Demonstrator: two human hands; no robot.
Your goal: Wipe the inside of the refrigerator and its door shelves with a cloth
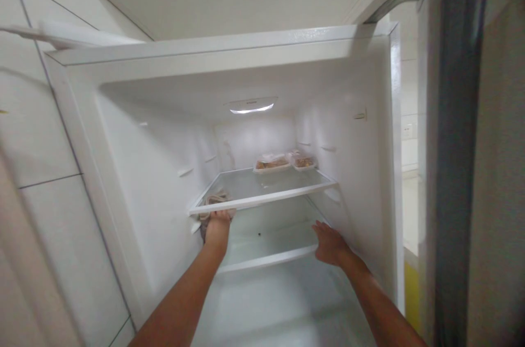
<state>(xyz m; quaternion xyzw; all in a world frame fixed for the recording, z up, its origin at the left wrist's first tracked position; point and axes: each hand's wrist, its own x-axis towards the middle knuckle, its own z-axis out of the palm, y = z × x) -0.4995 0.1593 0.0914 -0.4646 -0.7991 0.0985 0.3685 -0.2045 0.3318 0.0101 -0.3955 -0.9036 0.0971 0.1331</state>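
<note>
My left hand is inside the fridge, below the left front of the upper glass shelf. Its fingers are closed on a crumpled greyish cloth, part of which shows through the glass. At the right end of the lower glass shelf, my right hand rests by the front edge. Those fingers are stretched forward and hold nothing that I can see. A small dark speck lies on the lower shelf between my hands.
Two packed food trays, one wide and one smaller, sit at the back of the upper shelf. A lit lamp is in the ceiling. The open fridge door stands at right; a tiled wall is at left.
</note>
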